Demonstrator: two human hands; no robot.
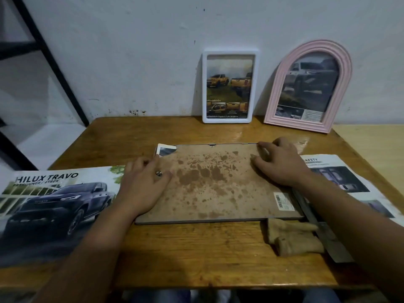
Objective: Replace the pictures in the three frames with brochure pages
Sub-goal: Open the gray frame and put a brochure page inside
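A stained brown backing board (pixel 215 184) of a frame lies face down in the middle of the wooden table (pixel 196 254). A corner of a picture (pixel 165 150) sticks out at its far left. My left hand (pixel 145 184) rests flat on the board's left edge, fingers near that corner. My right hand (pixel 282 164) presses on the board's far right corner. A white rectangular frame (pixel 230 86) and a pink arched frame (pixel 309 85) lean on the wall, both holding truck brochure pages.
A brochure cover (pixel 54 206) with a dark pickup lies at the left. Another brochure page (pixel 345 182) lies at the right. A metal ruler (pixel 321 228) and a beige glove (pixel 293 237) sit near the board's front right corner. Black shelf bars (pixel 43 53) stand at the far left.
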